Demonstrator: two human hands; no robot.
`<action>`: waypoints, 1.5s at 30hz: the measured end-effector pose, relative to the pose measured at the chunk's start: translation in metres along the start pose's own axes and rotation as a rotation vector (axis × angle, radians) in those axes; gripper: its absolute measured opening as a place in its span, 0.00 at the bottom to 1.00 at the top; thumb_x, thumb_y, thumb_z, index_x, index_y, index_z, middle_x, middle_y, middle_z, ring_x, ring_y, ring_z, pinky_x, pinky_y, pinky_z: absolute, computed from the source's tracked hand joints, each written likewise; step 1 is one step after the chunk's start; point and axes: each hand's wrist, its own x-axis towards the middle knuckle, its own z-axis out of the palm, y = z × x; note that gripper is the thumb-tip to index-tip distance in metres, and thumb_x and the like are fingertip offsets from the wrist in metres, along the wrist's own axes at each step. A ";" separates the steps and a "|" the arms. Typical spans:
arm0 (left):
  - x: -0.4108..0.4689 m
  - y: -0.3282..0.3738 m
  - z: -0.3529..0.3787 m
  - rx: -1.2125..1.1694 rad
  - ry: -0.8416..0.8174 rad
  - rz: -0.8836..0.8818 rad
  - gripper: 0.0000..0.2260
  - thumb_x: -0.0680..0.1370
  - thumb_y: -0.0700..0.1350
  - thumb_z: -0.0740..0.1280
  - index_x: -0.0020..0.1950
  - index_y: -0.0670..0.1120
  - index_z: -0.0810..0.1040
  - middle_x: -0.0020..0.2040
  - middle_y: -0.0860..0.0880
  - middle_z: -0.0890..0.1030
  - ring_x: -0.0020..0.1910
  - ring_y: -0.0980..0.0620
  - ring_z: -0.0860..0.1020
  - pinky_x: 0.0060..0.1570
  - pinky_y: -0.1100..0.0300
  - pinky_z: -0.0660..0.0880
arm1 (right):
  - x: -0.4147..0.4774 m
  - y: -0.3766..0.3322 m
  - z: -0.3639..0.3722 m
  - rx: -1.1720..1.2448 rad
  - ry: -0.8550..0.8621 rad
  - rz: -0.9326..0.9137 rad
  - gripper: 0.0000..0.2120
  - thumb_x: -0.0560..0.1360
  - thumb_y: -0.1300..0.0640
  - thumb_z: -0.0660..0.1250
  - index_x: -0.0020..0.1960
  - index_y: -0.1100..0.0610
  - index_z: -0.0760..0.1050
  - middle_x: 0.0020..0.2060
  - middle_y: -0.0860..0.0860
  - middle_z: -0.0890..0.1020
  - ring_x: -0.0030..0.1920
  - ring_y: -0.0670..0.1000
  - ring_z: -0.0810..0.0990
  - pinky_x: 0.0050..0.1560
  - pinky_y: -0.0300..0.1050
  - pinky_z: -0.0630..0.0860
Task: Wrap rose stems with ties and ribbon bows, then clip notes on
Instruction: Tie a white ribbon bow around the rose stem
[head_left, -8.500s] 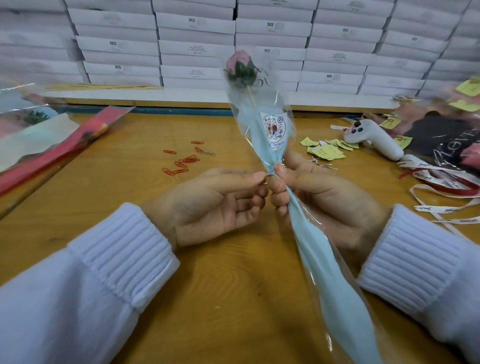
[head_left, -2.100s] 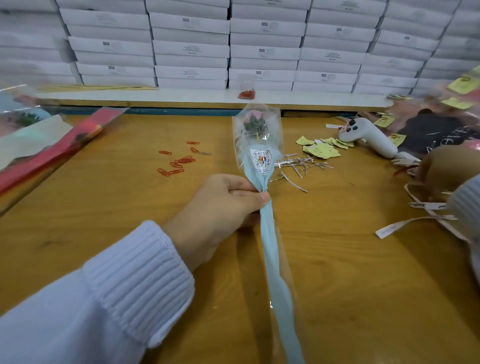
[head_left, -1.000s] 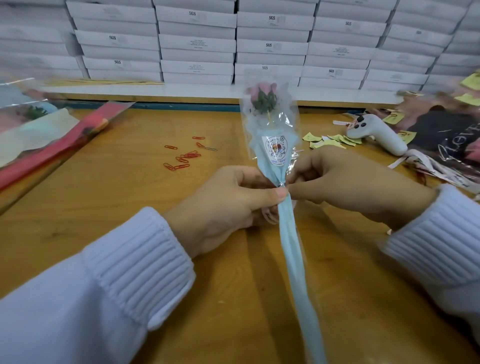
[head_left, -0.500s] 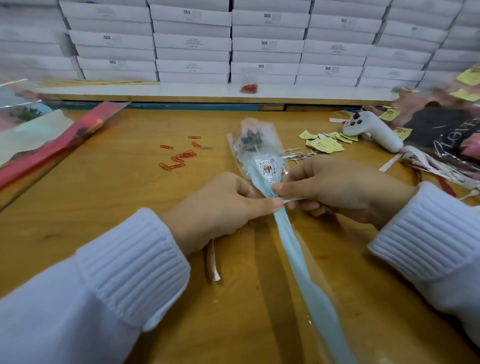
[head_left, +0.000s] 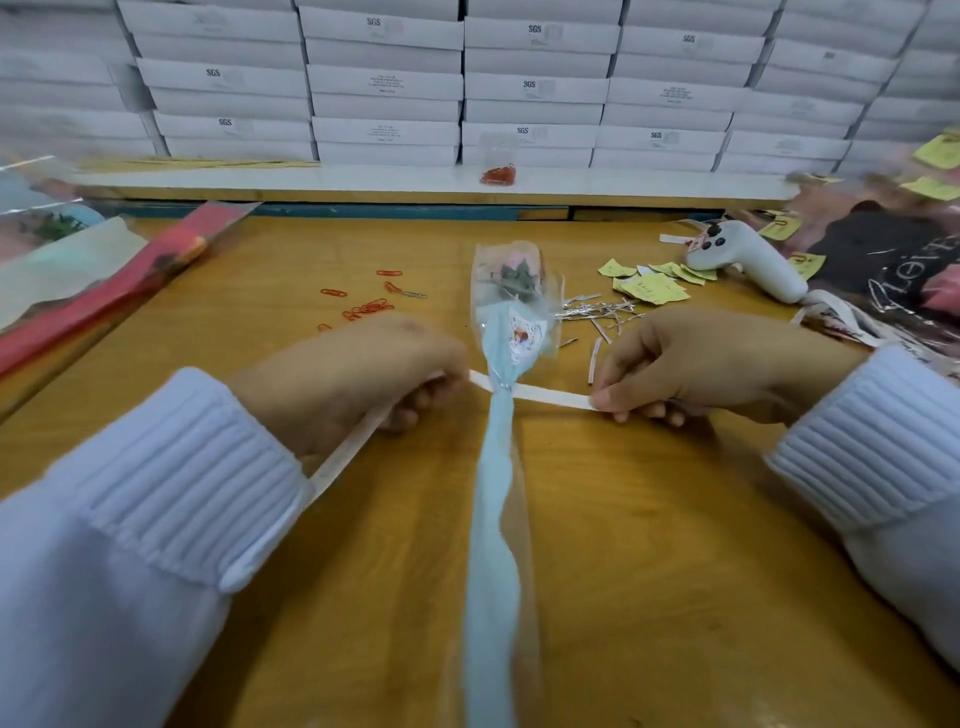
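Half done I'd guess: left hand (head_left: 353, 384) curled round one ribbon (head_left: 545, 397) end, wrapped rose (head_left: 497, 467) lying between both hands, ribbon crossing its neck, right hand (head_left: 717, 364) pinching the other end. Bow not tied, notes (head_left: 649, 287) beyond it unclipped.

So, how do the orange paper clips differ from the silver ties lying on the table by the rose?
The paper clips are orange-red wire loops, the silver ties straight shiny strips. The paper clips lie left of the wrapped rose, the silver ties right of it. The paper clips are thinly strewn, the silver ties piled across one another. Both lie loose on the table.
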 end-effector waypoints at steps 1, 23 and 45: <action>0.002 0.000 0.001 -0.165 0.017 0.030 0.11 0.74 0.39 0.65 0.32 0.43 0.76 0.26 0.50 0.74 0.29 0.55 0.72 0.35 0.62 0.73 | 0.000 0.000 -0.001 -0.019 0.005 0.013 0.08 0.72 0.56 0.72 0.35 0.55 0.81 0.23 0.46 0.77 0.22 0.42 0.71 0.21 0.32 0.65; -0.004 0.007 0.013 -0.778 -0.036 0.398 0.13 0.72 0.44 0.63 0.27 0.48 0.77 0.34 0.50 0.82 0.40 0.54 0.82 0.44 0.59 0.80 | 0.002 -0.011 0.030 -0.250 0.097 -0.422 0.06 0.72 0.47 0.70 0.48 0.45 0.81 0.30 0.46 0.74 0.31 0.44 0.70 0.32 0.36 0.67; 0.018 -0.018 0.000 0.192 0.600 0.292 0.14 0.73 0.50 0.69 0.36 0.41 0.72 0.31 0.45 0.73 0.31 0.50 0.73 0.34 0.58 0.71 | 0.000 -0.006 0.016 -0.210 0.180 -0.219 0.04 0.73 0.55 0.71 0.45 0.49 0.75 0.32 0.44 0.83 0.28 0.39 0.75 0.27 0.30 0.70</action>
